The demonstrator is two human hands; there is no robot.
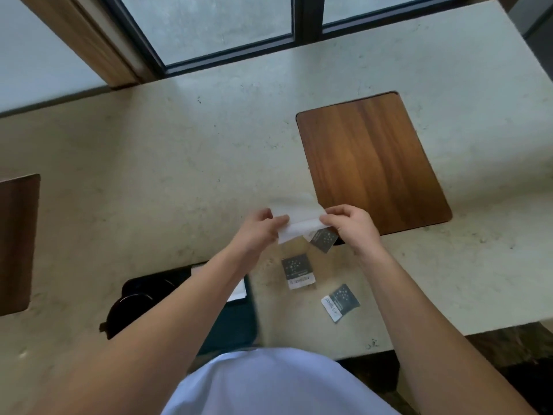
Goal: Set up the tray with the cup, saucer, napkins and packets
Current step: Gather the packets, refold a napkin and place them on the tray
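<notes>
A: What do the two hands hold in the middle of the frame?

B: Both hold one white napkin (294, 224). The left hand (259, 228) pinches its left end, with the thumb on top and the other fingers closed under the paper. The right hand (351, 224) pinches the right end in the same way, fingers curled tight on the edge. The napkin is stretched between them, and a fold line runs along it from one hand to the other.

A: Is the napkin on the table?

B: It is above the pale stone table (167, 163), just left of the lower corner of the wooden board (371, 163). Whether it touches the surface, one cannot tell.

A: And the packets?

B: Three dark packets with white marks lie on the table. One packet (324, 239) is partly hidden under the napkin and the right hand. A second packet (298, 270) lies just below it, near the centre. The third packet (340, 302) lies lower and more to the right, apart from the others.

A: Where is the tray?

B: The dark tray (230, 324) is at the lower left of centre, partly covered by the left forearm. On it stands a dark round thing (131, 313), maybe the cup or the saucer; it is too dark to tell. A white sheet (241, 290) shows at the tray's right part, beside the forearm.
</notes>
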